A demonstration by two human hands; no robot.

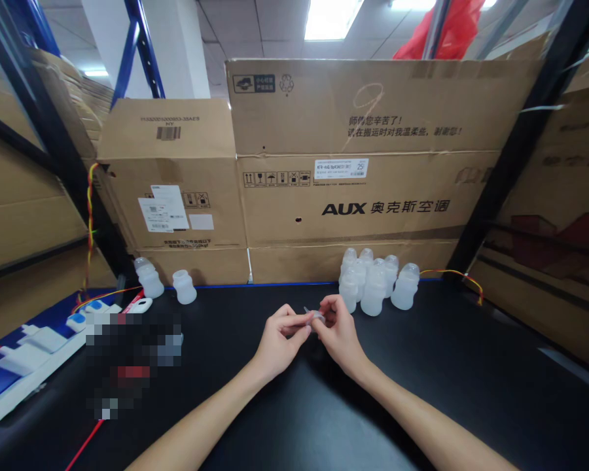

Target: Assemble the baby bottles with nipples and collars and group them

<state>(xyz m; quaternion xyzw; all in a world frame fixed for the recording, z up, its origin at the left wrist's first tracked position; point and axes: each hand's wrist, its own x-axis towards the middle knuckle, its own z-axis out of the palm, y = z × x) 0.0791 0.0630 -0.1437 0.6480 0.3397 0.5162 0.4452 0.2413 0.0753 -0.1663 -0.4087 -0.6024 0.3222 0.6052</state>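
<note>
Over the middle of the black tabletop, my left hand (282, 337) and my right hand (341, 337) meet at the fingertips. Both pinch a small translucent piece (317, 316), from which a thin tip sticks up. Fingers cover much of it, so its exact kind is unclear. Just beyond my right hand stands a cluster of several frosted white bottles (374, 291) with clear domed tops. Farther left, a bottle with a clear cap (150, 280) and an open-necked frosted bottle (184, 288) stand near the back edge.
Cardboard panels (285, 222) wall off the back, between dark shelf posts (500, 131). On the left lies a white power strip (44, 366) with plugs, beside a pixelated patch and a red cable (86, 445). A yellow-red twisted wire (451, 271) runs along the back right.
</note>
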